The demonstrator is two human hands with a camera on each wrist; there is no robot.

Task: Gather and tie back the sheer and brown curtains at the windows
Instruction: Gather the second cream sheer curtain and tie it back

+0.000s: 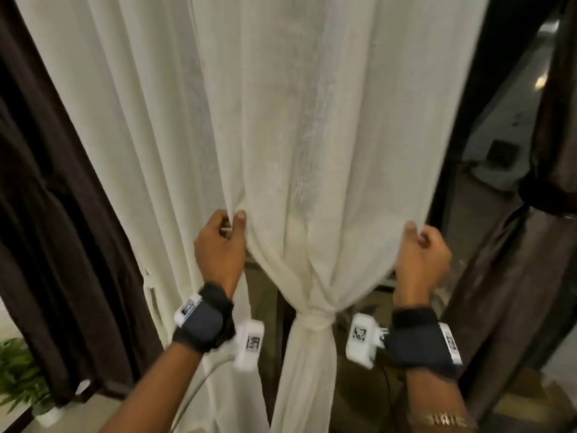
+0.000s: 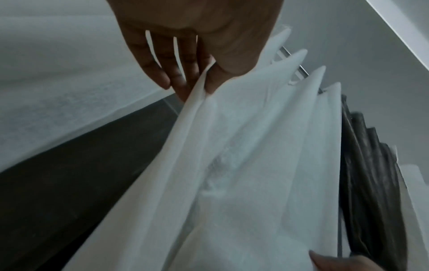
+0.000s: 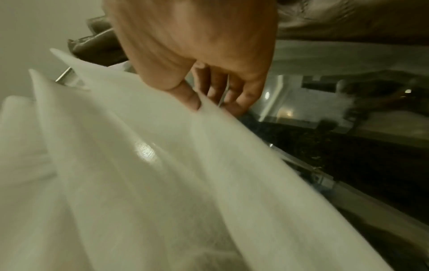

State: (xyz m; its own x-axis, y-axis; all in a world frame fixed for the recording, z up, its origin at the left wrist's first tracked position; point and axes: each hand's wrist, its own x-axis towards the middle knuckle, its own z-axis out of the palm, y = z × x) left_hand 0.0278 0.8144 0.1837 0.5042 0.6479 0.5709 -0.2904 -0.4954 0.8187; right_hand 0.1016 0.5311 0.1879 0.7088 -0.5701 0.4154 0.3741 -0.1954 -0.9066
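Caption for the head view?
Both hands, left hand and right hand, pinch the knotted sheer curtain above its knot.

Left hand (image 1: pixel 220 245) and right hand (image 1: pixel 421 254) raised, fingers pinched.

Dark window glass (image 1: pixel 487 170) occupies the right of the head view and reflects a dim interior with one small lamp glow (image 1: pixel 541 79) at upper right. A green potted plant (image 1: pixel 18 379) stands at lower left on a pale floor (image 1: pixel 84 414).
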